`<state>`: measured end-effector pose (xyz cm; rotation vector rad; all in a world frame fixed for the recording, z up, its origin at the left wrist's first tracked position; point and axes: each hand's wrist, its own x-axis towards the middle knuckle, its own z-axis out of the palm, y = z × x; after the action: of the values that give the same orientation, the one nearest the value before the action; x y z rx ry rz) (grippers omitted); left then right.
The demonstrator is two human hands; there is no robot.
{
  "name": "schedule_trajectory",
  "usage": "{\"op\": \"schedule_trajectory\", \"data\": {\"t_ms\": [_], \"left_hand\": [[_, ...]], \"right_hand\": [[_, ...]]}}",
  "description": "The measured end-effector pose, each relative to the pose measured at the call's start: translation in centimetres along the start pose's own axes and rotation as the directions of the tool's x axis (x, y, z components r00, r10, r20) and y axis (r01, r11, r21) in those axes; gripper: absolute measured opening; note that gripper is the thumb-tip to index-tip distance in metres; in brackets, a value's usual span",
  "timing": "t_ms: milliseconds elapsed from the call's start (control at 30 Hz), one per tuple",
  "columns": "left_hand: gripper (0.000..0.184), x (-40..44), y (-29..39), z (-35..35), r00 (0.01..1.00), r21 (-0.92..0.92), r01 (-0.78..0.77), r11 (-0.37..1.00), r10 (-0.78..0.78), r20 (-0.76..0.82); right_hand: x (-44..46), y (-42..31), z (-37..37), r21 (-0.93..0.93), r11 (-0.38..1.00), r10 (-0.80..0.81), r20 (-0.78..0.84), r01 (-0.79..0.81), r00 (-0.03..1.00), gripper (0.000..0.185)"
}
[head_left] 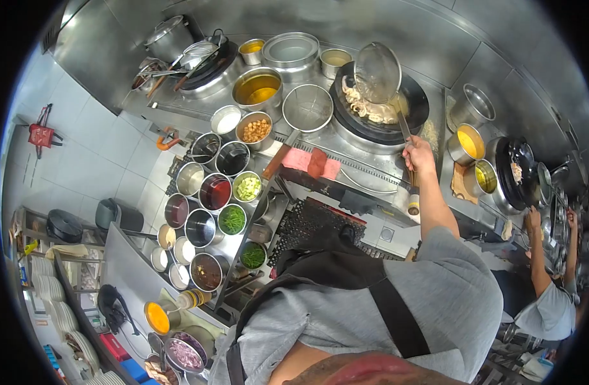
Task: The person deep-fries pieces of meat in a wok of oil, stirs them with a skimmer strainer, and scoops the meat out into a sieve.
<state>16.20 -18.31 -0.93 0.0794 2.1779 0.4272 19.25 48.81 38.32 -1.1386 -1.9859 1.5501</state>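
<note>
Currently, the person's right hand [419, 156] is curled firmly around the long handle [403, 125] of a round grey metal scoop [378, 72], just beyond the near right edge of the large black round wok [420, 106]. The scoop's bowl is tilted over the wok's far half, and pale curled food pieces [371, 113] lie inside the wok, partly hidden by it; whether bowl and food touch, I cannot tell. The left hand is out of sight, so I cannot tell how its fingers are set. Just left of the wok is a round steel mesh strainer [307, 108] with a brown wooden handle [278, 162]; farther left stands a deep steel pot [276, 109] of orange-yellow liquid [257, 95]. Pink folded cloth [297, 159] lies in front and left of the wok. Well to its right, a co-worker's hand [532, 220] is near a second black wok [503, 176].
</note>
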Motion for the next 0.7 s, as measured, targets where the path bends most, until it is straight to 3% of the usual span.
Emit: {"op": "schedule_trajectory", "data": {"t_ms": [133,200,267,300,333,400,433,600,700], "left_hand": [[0.029,-0.3,-2.6,1.2,0.999,0.022,0.016,1.0,-0.017,0.042],[0.03,-0.2,-3.1,1.3,0.998,0.026,0.019,0.999,-0.02,0.054],[0.03,0.2,-3.1,1.0,0.998,0.022,0.02,1.0,-0.021,0.057],[0.03,0.5,-2.9,0.9,0.998,0.02,0.019,1.0,-0.02,0.06],[0.03,0.8,-2.7,0.6,0.998,0.013,0.016,1.0,-0.016,0.059],[0.03,1.6,-1.7,0.0,0.998,-0.017,0.009,1.0,-0.008,0.059],[0.03,1.9,-1.1,-0.4,0.998,-0.049,0.01,0.999,-0.007,0.056],[0.031,0.8,5.0,-4.1,0.995,-0.38,0.092,0.92,-0.07,0.071],[0.031,-0.7,7.0,-5.3,0.992,-0.478,0.123,0.87,-0.098,0.076]], "right_hand": [[-1.9,0.7,-0.6,-0.248,0.968,-0.045,-0.016,0.04,0.999,0.036],[-3.6,0.4,-0.8,-0.275,0.961,-0.054,-0.09,0.027,0.994,0.031],[-5.0,-0.2,-1.5,-0.406,0.914,-0.02,-0.049,-0.001,0.999,0.036],[-4.8,1.4,-2.4,-0.617,0.778,-0.192,-0.056,0.118,0.98,0.034],[-4.7,2.8,-3.3,-0.621,0.776,-0.191,-0.063,0.111,0.98,0.034],[-4.9,4.4,-4.9,-0.887,0.398,-0.412,0.055,0.234,0.909,0.032],[-4.8,4.6,-5.7,-0.873,0.457,-0.321,0.015,0.169,0.947,0.03],[-6.3,2.3,-6.7,-0.864,0.496,-0.337,-0.102,0.084,0.936,0.029],[-5.6,2.4,-7.5,-0.844,0.528,-0.368,-0.128,0.094,0.921,0.028]]}}
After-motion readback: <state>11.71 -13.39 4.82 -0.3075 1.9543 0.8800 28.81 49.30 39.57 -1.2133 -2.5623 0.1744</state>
